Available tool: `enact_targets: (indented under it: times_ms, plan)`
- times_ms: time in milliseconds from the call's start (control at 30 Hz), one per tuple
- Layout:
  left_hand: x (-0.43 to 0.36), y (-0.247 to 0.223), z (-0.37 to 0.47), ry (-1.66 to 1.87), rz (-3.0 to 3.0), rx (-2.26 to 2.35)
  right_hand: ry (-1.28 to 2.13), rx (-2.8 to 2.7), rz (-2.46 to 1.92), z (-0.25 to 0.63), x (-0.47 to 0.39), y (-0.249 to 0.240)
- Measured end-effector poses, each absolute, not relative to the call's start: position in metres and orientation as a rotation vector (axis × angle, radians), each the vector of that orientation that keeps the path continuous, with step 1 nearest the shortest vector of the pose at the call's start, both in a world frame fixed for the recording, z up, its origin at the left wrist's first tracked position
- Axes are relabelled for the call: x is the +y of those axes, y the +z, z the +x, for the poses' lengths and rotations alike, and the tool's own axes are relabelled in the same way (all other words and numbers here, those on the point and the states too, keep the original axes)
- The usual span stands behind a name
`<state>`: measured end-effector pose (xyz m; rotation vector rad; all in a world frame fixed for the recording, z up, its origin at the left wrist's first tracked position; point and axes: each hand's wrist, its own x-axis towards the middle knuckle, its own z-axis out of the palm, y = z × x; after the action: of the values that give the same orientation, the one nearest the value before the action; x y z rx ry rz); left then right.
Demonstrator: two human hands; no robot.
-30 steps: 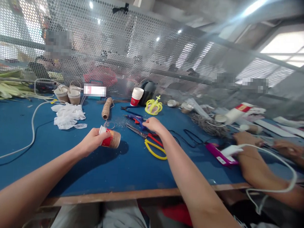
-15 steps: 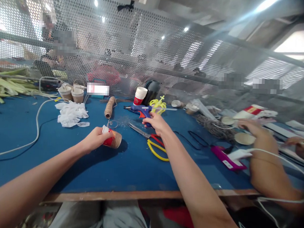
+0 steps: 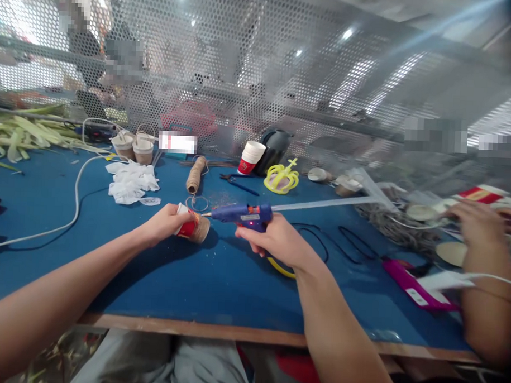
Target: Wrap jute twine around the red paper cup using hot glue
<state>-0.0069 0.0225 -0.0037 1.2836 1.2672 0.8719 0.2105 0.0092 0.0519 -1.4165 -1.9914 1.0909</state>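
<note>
Lying on its side near the middle of the blue worktop (image 3: 194, 279): one red paper cup (image 3: 191, 227), partly wrapped in twine, its inside not visible; the left hand (image 3: 164, 224) is closed around it. Right hand (image 3: 274, 241) wrapped around the grip of a blue glue gun (image 3: 242, 214), nozzle just at the cup's twine-covered end, a clear glue stick jutting from its back. Toward the far edge: a twine spool (image 3: 195, 175), a stack of red-and-white cups (image 3: 251, 156) standing upright, two twine-covered cups (image 3: 134, 148), contents unclear. A co-worker's hand (image 3: 472, 221) rests near the right edge.
</note>
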Motion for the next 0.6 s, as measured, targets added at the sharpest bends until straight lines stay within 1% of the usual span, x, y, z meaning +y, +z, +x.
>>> enact_targets:
  times_ms: [200, 600]
  plan:
    - [0.024, -0.005, -0.008, 0.873, 1.328, 1.261, 0.958, -2.062, -1.507, 0.204, 0.003, 0.053]
    - [0.023, -0.004, -0.006, 0.877, 1.306, 1.234, 0.848, -2.140, -1.539, 0.199, -0.001, 0.053]
